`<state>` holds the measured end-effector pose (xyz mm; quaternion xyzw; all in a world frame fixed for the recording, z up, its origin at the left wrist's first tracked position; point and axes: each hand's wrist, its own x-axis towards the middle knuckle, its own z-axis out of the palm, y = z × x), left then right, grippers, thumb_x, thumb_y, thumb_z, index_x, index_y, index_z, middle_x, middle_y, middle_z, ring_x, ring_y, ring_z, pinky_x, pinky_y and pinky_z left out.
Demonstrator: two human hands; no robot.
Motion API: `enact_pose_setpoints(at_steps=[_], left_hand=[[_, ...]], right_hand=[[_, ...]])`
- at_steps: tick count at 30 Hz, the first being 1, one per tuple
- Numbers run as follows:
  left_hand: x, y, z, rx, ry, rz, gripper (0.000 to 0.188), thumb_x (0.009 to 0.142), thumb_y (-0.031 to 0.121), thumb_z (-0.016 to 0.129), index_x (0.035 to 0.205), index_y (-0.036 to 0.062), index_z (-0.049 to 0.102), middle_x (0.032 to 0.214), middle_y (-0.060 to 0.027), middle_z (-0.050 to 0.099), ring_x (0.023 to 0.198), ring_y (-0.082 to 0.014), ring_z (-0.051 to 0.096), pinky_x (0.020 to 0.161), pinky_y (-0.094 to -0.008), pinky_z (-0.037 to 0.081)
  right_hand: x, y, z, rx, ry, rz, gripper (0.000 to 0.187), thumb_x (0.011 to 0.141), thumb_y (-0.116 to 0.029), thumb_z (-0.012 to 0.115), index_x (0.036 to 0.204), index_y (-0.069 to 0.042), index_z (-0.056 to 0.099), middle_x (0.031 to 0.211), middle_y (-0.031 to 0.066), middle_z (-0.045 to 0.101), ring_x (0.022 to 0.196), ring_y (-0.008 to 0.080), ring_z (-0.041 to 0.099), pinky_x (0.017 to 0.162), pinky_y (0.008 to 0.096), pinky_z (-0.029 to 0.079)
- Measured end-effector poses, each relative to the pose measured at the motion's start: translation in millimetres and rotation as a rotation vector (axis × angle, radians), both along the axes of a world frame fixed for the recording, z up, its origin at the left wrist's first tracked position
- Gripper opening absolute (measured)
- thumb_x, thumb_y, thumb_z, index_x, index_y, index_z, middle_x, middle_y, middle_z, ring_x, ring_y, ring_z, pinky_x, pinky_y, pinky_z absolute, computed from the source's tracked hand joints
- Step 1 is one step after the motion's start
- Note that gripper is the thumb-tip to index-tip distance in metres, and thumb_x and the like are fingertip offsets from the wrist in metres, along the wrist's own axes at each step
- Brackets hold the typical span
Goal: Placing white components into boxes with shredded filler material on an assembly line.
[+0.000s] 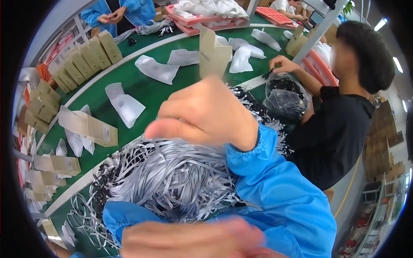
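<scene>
In front of me lies a big heap of grey flat straps (172, 180), with small black end pieces along its edges. My right hand (206, 114) is raised over the far side of this heap. Its fingers are curled closed, and whatever may be inside them is hidden. My left hand (189, 241) is low at the near edge of the view, on the near side of the heap. Motion smears its fingers, so its grip is unclear. Blue sleeves with gathered cuffs cover both arms.
A green conveyor belt (97, 96) curves behind the heap, carrying white pouches (124, 105) and open beige boxes (101, 129). More boxes (88, 53) stand along its far left edge. On the right, a person in black (331, 129) reaches into a clear bag (286, 101). Another person (114, 17) works opposite.
</scene>
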<state>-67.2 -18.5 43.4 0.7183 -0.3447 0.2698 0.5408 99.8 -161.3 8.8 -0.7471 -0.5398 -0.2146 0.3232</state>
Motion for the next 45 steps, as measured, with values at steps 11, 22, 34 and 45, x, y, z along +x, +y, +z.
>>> enact_pose_setpoints(at_steps=[11, 22, 34, 45], left_hand=[[-42, -33, -19, -0.242, 0.037, -0.166, 0.030, 0.097, 0.014, 0.063, 0.100, -0.0160, 0.064, 0.095, -0.0283, 0.071, 0.072, -0.0361, 0.073, 0.059, -0.0406, 0.061], [20, 39, -38, 0.487, 0.406, -0.886, 0.024, 0.090, 0.019, 0.062, 0.092, -0.0045, 0.057, 0.087, -0.0183, 0.064, 0.068, -0.0373, 0.064, 0.051, -0.0448, 0.048], [15, 55, -39, 0.781, 0.291, -0.826, 0.018, 0.084, 0.017, 0.066, 0.088, 0.0013, 0.059, 0.082, -0.0105, 0.058, 0.083, -0.0297, 0.063, 0.070, -0.0392, 0.053], [123, 58, -67, -0.476, 0.451, 0.045, 0.045, 0.102, 0.011, 0.065, 0.141, -0.0014, 0.045, 0.087, -0.0067, 0.071, 0.086, -0.0097, 0.069, 0.078, -0.0182, 0.052]], right_hand=[[-5, 13, -5, -0.106, 0.127, 0.064, 0.043, 0.098, -0.039, 0.069, 0.070, -0.006, 0.071, 0.062, 0.0098, 0.062, 0.060, 0.0325, 0.062, 0.052, 0.0418, 0.047], [40, 34, -49, -0.297, 0.329, -0.313, 0.030, 0.089, -0.029, 0.078, 0.082, 0.000, 0.072, 0.067, 0.0149, 0.063, 0.058, 0.0313, 0.058, 0.056, 0.0397, 0.046], [85, 51, -97, -0.545, 0.417, -0.271, 0.033, 0.088, -0.030, 0.078, 0.085, 0.001, 0.068, 0.072, 0.0111, 0.066, 0.067, 0.0218, 0.064, 0.060, 0.0375, 0.047], [-12, 46, 10, 0.614, 0.931, 0.246, 0.020, 0.107, -0.019, 0.056, 0.107, 0.000, 0.061, 0.099, 0.0118, 0.071, 0.082, 0.0177, 0.067, 0.077, 0.0319, 0.053]])
